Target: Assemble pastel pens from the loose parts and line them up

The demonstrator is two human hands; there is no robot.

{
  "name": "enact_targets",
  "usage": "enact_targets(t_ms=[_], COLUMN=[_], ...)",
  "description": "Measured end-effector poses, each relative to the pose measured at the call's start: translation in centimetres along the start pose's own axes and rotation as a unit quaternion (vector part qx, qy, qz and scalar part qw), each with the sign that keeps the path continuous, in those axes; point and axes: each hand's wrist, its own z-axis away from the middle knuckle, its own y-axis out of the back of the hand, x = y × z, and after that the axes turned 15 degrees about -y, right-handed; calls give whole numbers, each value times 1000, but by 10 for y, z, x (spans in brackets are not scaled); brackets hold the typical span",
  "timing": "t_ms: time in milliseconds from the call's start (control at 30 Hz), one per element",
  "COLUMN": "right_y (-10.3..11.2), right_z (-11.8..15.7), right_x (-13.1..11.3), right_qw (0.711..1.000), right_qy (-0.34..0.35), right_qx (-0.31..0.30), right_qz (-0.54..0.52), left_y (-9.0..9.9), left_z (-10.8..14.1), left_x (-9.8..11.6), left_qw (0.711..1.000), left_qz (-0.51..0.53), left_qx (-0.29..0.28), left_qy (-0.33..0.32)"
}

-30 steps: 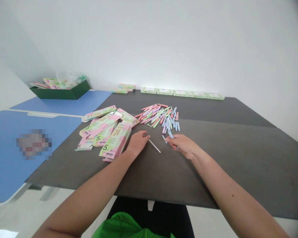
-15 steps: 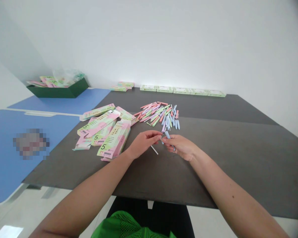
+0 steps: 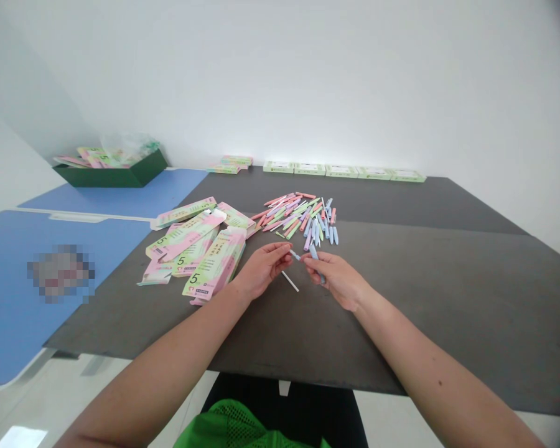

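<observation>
My left hand [image 3: 265,267] pinches a slim white and light-blue pen piece [image 3: 295,255] between thumb and fingers. Facing it, my right hand [image 3: 336,277] is closed round a light-blue pen part [image 3: 314,252], which slants through the fingers. The right fingertips are close to the blue end of the pen piece; whether they touch it is too small to tell. A thin white stick [image 3: 290,282] lies on the dark table just below my left hand. Beyond both hands is a loose pile of pastel pen parts [image 3: 289,214] in pink, green, purple and blue.
Pink and green cartons [image 3: 214,261] overlap to the left of my hands. A row of pale green boxes [image 3: 340,171] lines the table's back edge, beside a small carton stack [image 3: 231,163]. A dark green bin [image 3: 116,177] stands on the blue table [image 3: 121,230] at left.
My hands have moved slightly apart, the left one leftward. The slim white and blue piece now shows between them. The pile and cartons stay as they were.
</observation>
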Motion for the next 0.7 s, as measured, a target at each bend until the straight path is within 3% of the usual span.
enact_targets(t_ms=[133,267,533,700], right_y=[-2,-2,1,0], right_z=[0,-3,-7,-4], right_x=[1,3,6,5], right_qw=[1000,997,987,980], right_qy=[-13,37,83,116], right_qx=[5,31,66,77], right_qz=[16,57,117,143], left_y=[1,0,-4,-4], left_z=[-1,-1,4,5], left_x=[-1,-2,-3,-2], left_qw=[1000,999,1000,1000], left_qz=[13,20,-15,27], left_qx=[10,25,-12,-9], left_qy=[0,0,-5,14])
